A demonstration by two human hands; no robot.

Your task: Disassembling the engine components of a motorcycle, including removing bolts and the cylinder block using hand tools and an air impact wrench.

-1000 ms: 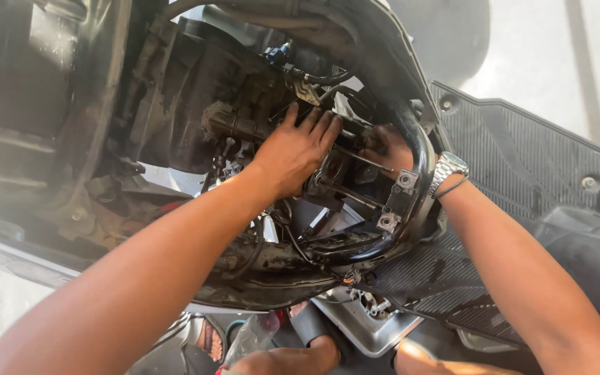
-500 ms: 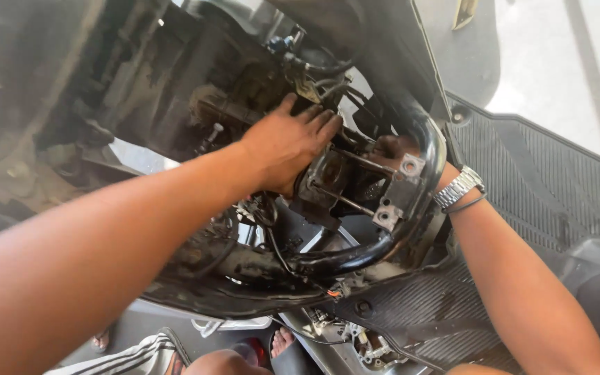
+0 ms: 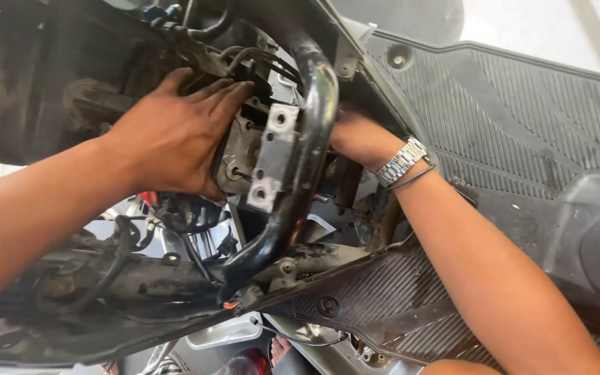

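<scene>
A: Since the black frame tube curves right through the middle, use it as ref. What's nearest the cam?

B: Below the tube: ribbed black floor panel, scuffed, and some red/white bits under it, too blurred to tell. Then both forearms come up, one each side of the tube.

A: Left hand?

B: Left hand sits just left of the tube, fingers spread flat, not curled, pressed on the grey metal unit tucked behind the tube. Palm cups its left side, thumb under. More bracing than gripping.

A: And right?

B: Right hand goes in from the right of the tube, past the wristwatch. Fingers hidden behind the tube, can't tell if curled or loose.

A: How'd that unit handle, you reckon?

B: Judging only: cast metal, rigid, prob. heavy for its size, no give. Looks dusty/oily so maybe slick. Studs stick out on its face, edges could nick skin. Best hold is the body sides, both hands, not the hoses.

A: Anything fixed in front?

B: Pale bracket plate w/ two holes, touching the tube's left side, overlapping the unit. Stiff.

A: Further up?

B: Above the tube's top bend: black cables running to the unit, soft, snaggable. Far right of the tube, another ribbed panel, then bright pavement.
</scene>
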